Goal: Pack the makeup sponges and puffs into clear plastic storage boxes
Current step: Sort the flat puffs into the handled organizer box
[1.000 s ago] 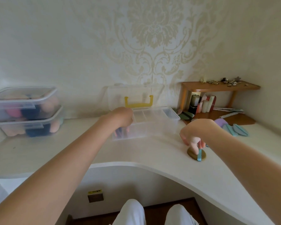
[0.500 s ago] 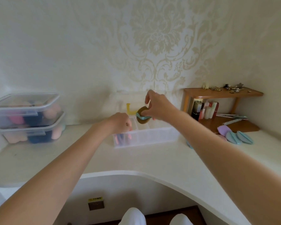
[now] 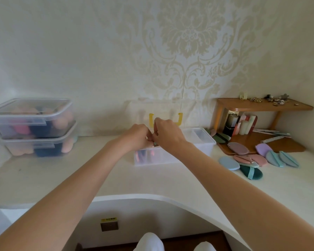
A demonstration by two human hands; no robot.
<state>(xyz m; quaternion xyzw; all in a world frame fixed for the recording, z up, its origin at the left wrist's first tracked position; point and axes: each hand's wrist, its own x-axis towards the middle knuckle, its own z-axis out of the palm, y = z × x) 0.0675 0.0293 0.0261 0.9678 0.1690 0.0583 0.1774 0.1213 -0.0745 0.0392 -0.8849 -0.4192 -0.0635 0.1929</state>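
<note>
Your left hand and right hand meet over the open clear box on the white desk, fingers curled, knuckles nearly touching. A small puff edge peeks between them; which hand grips it can't be told. Pink items stand in the box's left compartment. Two lidded boxes of sponges sit stacked far left. Loose puffs lie right of the box, near a wooden shelf.
</note>
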